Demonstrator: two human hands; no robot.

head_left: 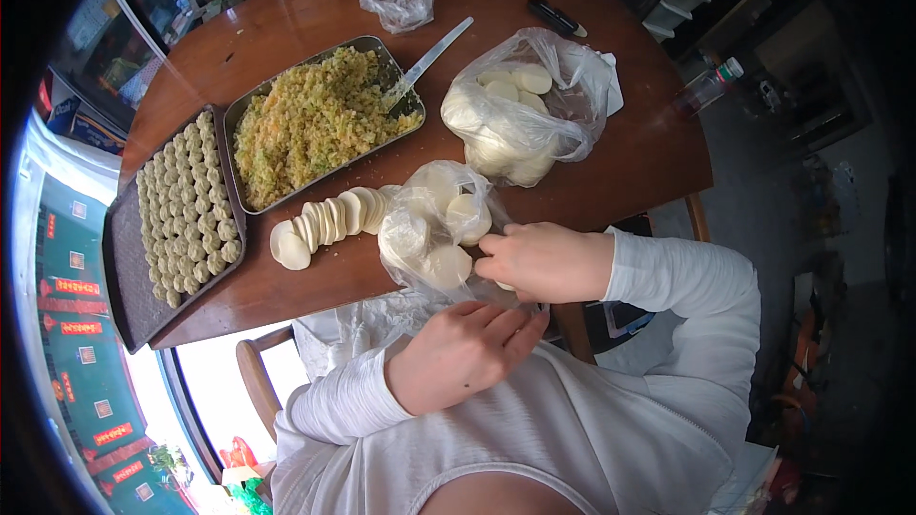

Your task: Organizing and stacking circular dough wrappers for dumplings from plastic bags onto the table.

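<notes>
Dough wrappers (447,268) lay in a clear bag (405,234) at the table's (611,193) near edge.
The right hand (546,262) curled beside the bag, the left hand (466,348) just below it; I cannot tell what either held. A row of loose wrappers (345,215) lay beside the filling tray (389,64).

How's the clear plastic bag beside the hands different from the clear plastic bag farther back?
The front clear bag looks smaller; the back clear bag looks bigger. The front clear bag is beside the right hand; the back clear bag sits farther away. Both hold pale round wrappers.
</notes>
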